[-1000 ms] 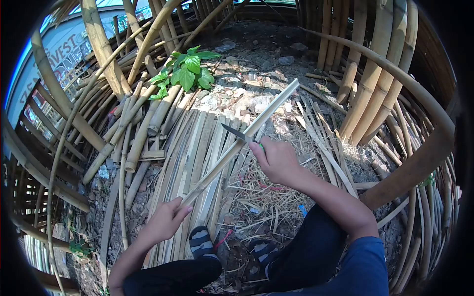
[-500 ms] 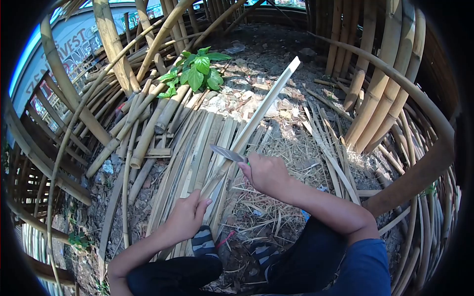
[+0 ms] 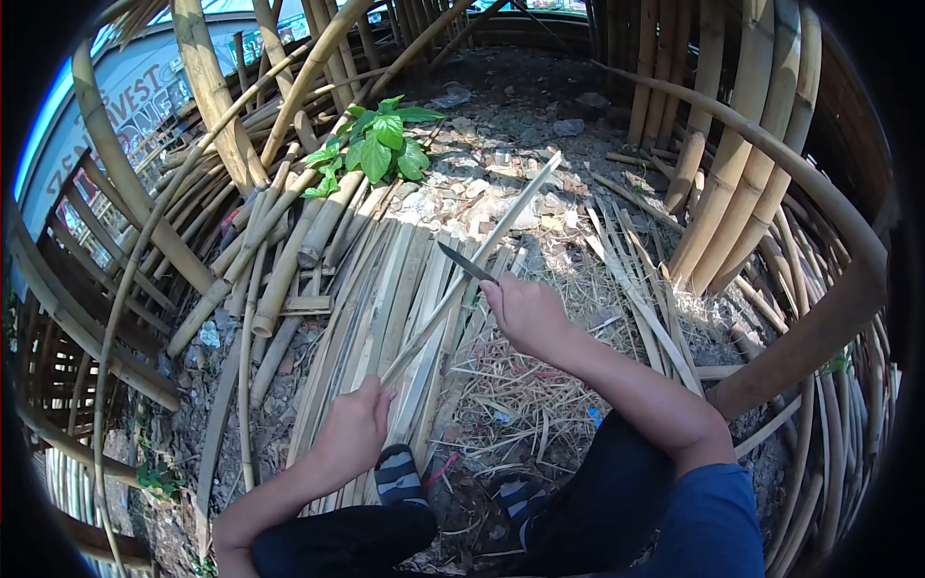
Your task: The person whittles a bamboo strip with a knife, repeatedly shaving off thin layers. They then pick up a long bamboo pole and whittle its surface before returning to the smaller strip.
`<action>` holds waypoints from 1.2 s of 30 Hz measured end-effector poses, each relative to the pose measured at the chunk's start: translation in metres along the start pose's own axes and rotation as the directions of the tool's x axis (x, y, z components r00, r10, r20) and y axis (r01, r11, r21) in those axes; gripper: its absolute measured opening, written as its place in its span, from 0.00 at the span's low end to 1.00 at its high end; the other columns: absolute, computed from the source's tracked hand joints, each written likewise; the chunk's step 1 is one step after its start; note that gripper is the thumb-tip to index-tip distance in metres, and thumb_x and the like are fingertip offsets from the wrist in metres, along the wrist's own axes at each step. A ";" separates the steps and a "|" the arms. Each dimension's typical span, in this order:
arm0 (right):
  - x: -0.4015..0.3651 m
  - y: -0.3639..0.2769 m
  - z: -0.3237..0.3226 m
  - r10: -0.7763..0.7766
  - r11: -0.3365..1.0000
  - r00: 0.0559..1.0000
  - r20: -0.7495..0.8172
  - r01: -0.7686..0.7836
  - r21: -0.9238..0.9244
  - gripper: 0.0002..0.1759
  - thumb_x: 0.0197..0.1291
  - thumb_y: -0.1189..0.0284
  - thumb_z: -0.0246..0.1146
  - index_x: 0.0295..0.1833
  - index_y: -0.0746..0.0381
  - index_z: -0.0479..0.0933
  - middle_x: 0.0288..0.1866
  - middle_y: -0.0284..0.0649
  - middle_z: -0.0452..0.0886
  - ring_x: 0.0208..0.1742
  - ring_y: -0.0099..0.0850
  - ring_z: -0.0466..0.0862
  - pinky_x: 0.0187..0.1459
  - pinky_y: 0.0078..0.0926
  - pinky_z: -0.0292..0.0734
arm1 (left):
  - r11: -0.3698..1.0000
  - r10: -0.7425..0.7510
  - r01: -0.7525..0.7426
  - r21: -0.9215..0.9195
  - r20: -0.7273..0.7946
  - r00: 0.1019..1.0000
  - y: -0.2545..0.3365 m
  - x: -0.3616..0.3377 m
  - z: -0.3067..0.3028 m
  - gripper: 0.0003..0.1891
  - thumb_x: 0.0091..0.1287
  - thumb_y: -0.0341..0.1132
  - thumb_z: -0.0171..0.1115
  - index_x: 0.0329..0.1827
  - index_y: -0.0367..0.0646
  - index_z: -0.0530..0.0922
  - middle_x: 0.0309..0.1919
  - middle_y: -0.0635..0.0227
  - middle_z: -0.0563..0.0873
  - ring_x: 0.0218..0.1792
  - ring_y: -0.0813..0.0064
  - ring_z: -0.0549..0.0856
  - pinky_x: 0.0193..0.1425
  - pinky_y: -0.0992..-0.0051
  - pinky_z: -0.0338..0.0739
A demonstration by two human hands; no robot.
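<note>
Bamboo slats [image 3: 390,284] covered the dirt ground [image 3: 520,96]; left hand [image 3: 352,429] clenched a strip [image 3: 510,217] pointing one o'clock, right hand [image 3: 525,313] gripped a knife [image 3: 463,260].

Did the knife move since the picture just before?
Yes. The knife in the right hand has slid up the bamboo strip, away from the person and nearer the green plant than half a second ago.

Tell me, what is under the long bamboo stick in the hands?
Under the bamboo strip lie flat bamboo slats and, farther out, pale stones on the ground. The left hand covers its near end, so whatever lies below there is hidden.
</note>
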State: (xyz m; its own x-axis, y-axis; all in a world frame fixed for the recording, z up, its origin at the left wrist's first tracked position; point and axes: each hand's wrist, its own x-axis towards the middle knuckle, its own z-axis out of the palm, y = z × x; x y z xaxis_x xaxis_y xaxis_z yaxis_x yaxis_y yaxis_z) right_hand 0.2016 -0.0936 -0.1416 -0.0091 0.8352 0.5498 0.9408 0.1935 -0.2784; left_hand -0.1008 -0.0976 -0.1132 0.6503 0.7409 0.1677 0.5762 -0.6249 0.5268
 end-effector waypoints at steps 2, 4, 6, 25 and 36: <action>-0.003 0.012 -0.006 0.099 0.994 0.995 0.023 -0.098 -0.045 0.28 0.78 0.55 0.47 0.34 0.67 0.75 0.20 0.51 0.80 0.22 0.54 0.83 0.27 0.51 0.80 | 1.000 -0.006 0.006 0.005 0.005 1.000 -0.004 -0.004 0.002 0.11 0.75 0.31 0.56 0.36 0.32 0.69 0.17 0.40 0.78 0.24 0.36 0.82 0.26 0.48 0.73; -0.009 0.003 -0.001 0.148 0.988 0.987 0.061 -0.151 0.041 0.28 0.78 0.55 0.47 0.34 0.67 0.76 0.20 0.52 0.81 0.23 0.55 0.83 0.28 0.51 0.80 | 1.000 -0.025 0.025 0.003 -0.002 1.000 -0.005 -0.003 0.006 0.12 0.74 0.31 0.57 0.35 0.32 0.69 0.16 0.42 0.75 0.21 0.38 0.80 0.23 0.53 0.70; -0.013 -0.016 0.004 0.103 0.980 0.989 0.109 -0.119 0.159 0.28 0.77 0.54 0.49 0.33 0.68 0.76 0.21 0.55 0.81 0.25 0.57 0.84 0.31 0.52 0.80 | 1.000 -0.009 0.009 -0.001 -0.003 1.000 -0.004 0.000 0.007 0.12 0.74 0.31 0.57 0.34 0.32 0.69 0.16 0.42 0.75 0.21 0.38 0.80 0.23 0.53 0.70; -0.020 -0.035 0.012 0.023 0.990 0.988 0.155 -0.045 0.137 0.26 0.77 0.54 0.48 0.37 0.66 0.75 0.24 0.53 0.81 0.26 0.54 0.84 0.30 0.50 0.81 | 0.995 -0.098 0.099 -0.012 0.057 0.994 0.007 0.002 -0.001 0.13 0.74 0.32 0.58 0.34 0.31 0.70 0.17 0.41 0.77 0.23 0.38 0.81 0.25 0.53 0.71; -0.014 -0.011 0.015 0.115 0.983 0.990 0.088 -0.126 0.133 0.26 0.75 0.53 0.51 0.35 0.66 0.76 0.20 0.52 0.81 0.23 0.53 0.84 0.27 0.50 0.80 | 0.998 -0.064 0.065 -0.016 0.019 0.998 0.008 0.000 -0.004 0.14 0.74 0.32 0.59 0.31 0.31 0.70 0.17 0.42 0.76 0.23 0.39 0.81 0.24 0.55 0.70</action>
State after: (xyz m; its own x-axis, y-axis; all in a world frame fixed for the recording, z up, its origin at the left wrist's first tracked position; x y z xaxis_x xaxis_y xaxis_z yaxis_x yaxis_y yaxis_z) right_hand 0.1868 -0.1000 -0.1582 0.0691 0.8939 0.4430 0.8808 0.1539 -0.4478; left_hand -0.0981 -0.1019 -0.1059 0.6210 0.7749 0.1180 0.6091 -0.5718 0.5495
